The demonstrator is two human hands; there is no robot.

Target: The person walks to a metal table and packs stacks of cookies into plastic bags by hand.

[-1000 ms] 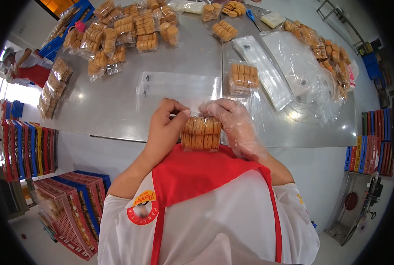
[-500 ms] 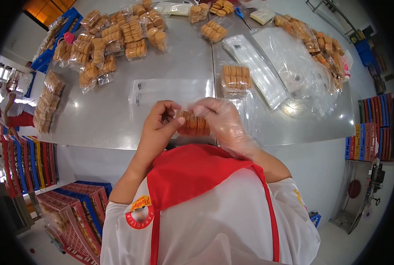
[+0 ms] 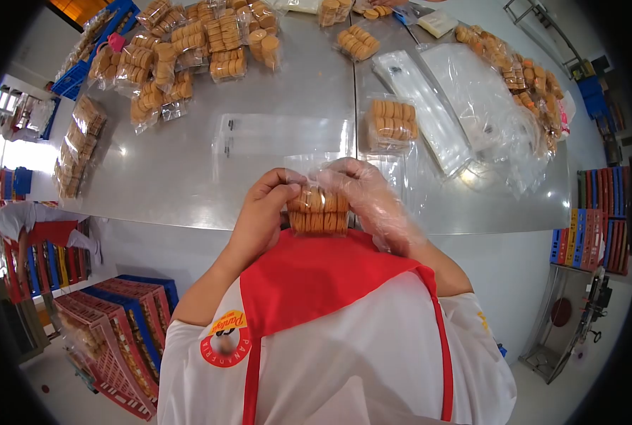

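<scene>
A clear bag of round cookies [image 3: 319, 212], stacked in two rows, is held upright at the table's near edge, against the red apron. My bare left hand [image 3: 265, 207] pinches its upper left corner between thumb and fingers. On the other side, my right hand [image 3: 368, 193], in a clear plastic glove, grips the upper right of the same bag. Flat clear bags [image 3: 284, 138] lie just beyond my hands. Another filled cookie bag [image 3: 392, 124] rests to the right, past my right hand.
Many filled cookie bags [image 3: 210, 39] are heaped at the back left, with a row [image 3: 81, 147] along the left edge. Long plastic sleeves [image 3: 424, 113] and more cookie bags [image 3: 518, 71] lie at right. Stacked crates [image 3: 117, 333] stand below left; a person [image 3: 43, 227] is farther left.
The cookie bag now shows two rows facing up, and it sits slightly lower and nearer the apron. Both hands have shifted a little right. The person at left has moved.
</scene>
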